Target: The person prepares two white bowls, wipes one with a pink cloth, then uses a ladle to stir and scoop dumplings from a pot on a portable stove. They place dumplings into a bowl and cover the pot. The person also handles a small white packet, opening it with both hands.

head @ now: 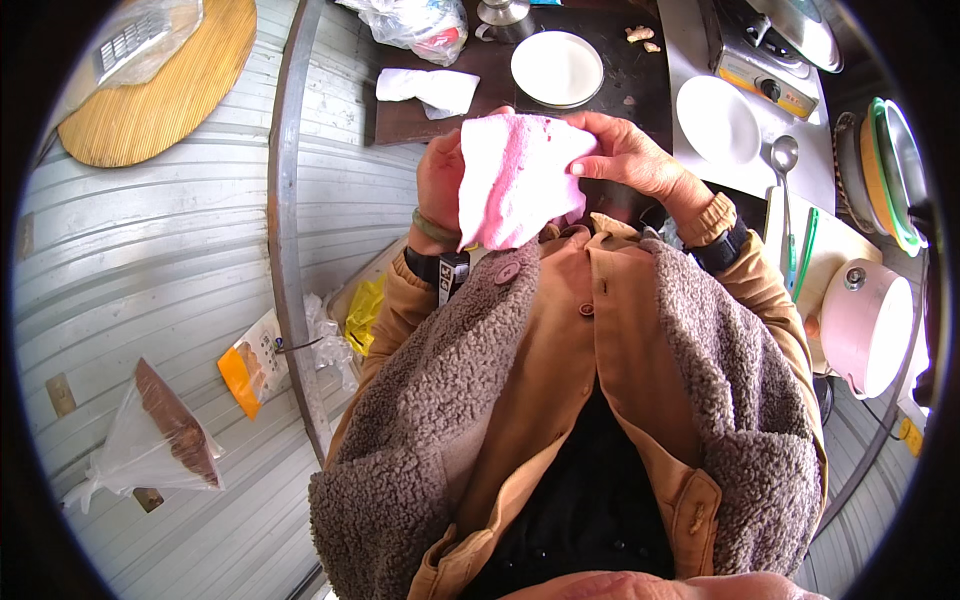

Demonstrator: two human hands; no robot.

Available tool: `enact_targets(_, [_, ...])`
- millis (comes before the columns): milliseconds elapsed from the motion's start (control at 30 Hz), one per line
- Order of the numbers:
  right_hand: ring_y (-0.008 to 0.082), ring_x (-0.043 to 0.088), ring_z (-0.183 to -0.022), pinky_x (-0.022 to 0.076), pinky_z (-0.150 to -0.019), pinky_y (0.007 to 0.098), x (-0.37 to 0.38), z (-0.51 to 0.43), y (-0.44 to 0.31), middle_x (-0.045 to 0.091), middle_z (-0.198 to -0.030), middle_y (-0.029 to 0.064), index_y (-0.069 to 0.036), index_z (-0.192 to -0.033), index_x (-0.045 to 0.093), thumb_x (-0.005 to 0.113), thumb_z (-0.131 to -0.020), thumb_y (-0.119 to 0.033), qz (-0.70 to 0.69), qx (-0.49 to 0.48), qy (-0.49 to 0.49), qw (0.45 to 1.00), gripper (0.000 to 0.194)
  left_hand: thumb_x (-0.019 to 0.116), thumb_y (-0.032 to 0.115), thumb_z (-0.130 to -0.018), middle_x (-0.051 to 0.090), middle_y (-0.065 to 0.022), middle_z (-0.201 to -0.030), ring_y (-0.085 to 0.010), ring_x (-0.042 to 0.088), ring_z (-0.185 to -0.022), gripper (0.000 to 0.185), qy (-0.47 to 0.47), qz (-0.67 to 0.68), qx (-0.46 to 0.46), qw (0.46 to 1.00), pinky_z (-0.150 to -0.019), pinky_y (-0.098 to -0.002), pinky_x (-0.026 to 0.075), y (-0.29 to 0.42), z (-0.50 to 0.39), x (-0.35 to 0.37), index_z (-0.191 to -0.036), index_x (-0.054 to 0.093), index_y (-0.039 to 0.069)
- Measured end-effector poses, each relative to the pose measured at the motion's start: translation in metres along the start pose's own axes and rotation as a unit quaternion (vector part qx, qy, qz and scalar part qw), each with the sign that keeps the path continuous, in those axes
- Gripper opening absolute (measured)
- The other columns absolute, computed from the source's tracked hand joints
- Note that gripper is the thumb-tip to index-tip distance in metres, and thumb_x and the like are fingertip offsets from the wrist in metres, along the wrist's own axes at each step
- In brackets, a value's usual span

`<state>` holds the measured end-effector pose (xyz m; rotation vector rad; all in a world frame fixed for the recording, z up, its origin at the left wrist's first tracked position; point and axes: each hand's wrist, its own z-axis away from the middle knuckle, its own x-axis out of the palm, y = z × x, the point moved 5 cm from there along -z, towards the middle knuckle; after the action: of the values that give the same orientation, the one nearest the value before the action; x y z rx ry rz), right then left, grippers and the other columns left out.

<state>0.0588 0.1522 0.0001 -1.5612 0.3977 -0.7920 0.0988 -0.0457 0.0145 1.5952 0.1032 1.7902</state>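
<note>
A pink cloth [525, 180] hangs in front of my chest, held between both hands. My left hand [441, 180] grips its left side, the fingers mostly hidden behind the fabric. With the thumb on the near face, my right hand [630, 159] pinches the cloth's upper right edge. Just beyond the hands, a white bowl or plate [557, 69] rests on the dark tabletop [637, 82]. To its left lies a folded white cloth [429, 90].
At the right are a portable gas stove [769, 82], a white plate [718, 120], a metal ladle [784, 156], stacked basins [892, 172] and a pink pot [866, 326]. Ginger pieces [640, 34] lie at the back. A metal post [285, 187] stands left.
</note>
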Motion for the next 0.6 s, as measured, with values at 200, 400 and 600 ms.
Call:
enact_targets(200, [0.0068,0.062,-0.090,0.0506,-0.086,0.0272,-0.011,0.013,0.005,0.070,-0.096,0.0006,-0.006,-0.108,0.069,0.071,-0.087,-0.010,-0.063,0.044,0.032,0.997,0.021,0.061,0.015,-0.090,0.059,-0.0095,-0.123,-0.0223,0.060,-0.109,0.051,0.051,-0.098,0.047,0.993,-0.095,-0.0378,0.049,0.011,0.003,-0.022,-0.137,0.045,0.007])
enact_targets(400, [0.0123,0.063,-0.097,0.0505,-0.090,0.0290,-0.007,0.014,0.000,0.067,-0.109,0.0034,-0.006,-0.125,0.059,0.066,-0.091,-0.009,-0.173,0.018,0.027,0.984,0.035,0.066,0.009,-0.090,0.057,-0.0144,-0.126,-0.0195,0.056,-0.116,0.046,0.136,-0.430,0.206,0.868,-0.098,-0.0315,0.047,0.012,-0.002,-0.011,-0.131,0.047,0.001])
enact_targets(600, [0.0174,0.061,-0.107,0.0467,-0.099,0.0329,0.000,0.013,-0.001,0.063,-0.117,0.0066,-0.004,-0.136,0.050,0.063,-0.088,-0.002,-0.245,0.016,-0.012,0.969,0.049,0.068,0.023,-0.092,0.061,-0.0072,-0.118,-0.0116,0.057,-0.106,0.050,-0.020,-0.412,0.055,0.909,-0.092,-0.0258,0.047,-0.042,-0.014,0.014,-0.132,0.051,-0.002])
